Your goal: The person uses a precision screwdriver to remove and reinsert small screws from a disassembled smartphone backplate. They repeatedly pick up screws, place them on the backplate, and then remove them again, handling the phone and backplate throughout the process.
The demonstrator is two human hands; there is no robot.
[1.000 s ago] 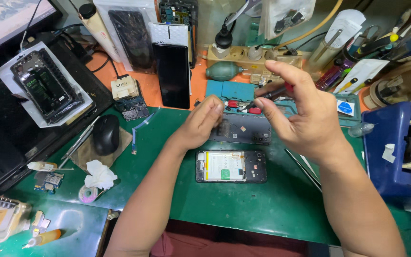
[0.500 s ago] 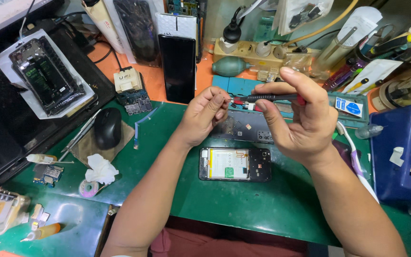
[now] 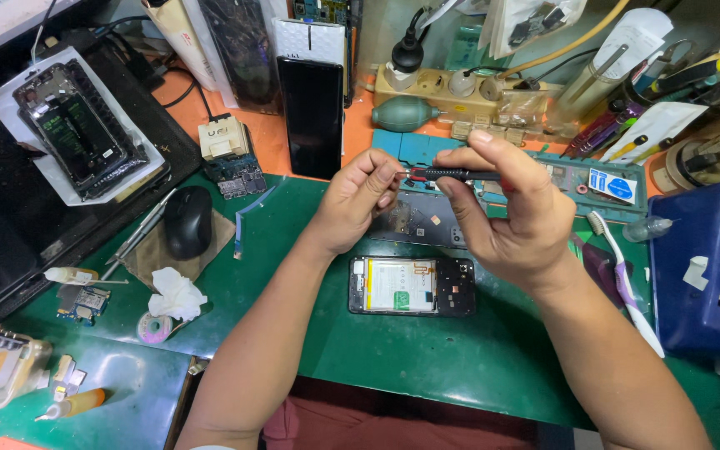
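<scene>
My right hand (image 3: 506, 217) grips a slim black and red screwdriver (image 3: 452, 174), held level and pointing left. My left hand (image 3: 356, 200) has its fingertips pinched at the screwdriver's tip; whether they hold something tiny I cannot tell. Both hands hover above a dark grey phone cover plate (image 3: 422, 221) lying on the green mat (image 3: 427, 358). Nearer to me lies an opened phone (image 3: 411, 286) with its white battery showing, untouched.
A black mouse (image 3: 187, 221), tweezers (image 3: 139, 236) and a crumpled tissue (image 3: 175, 294) lie at left. Another opened phone (image 3: 77, 133) rests on paper at far left. A black phone (image 3: 312, 117) stands behind. A toothbrush (image 3: 622, 283) and blue box (image 3: 702, 267) are at right.
The screwdriver has swung from tilted to level, and both hands have come closer together above the cover plate. My view has shifted slightly.
</scene>
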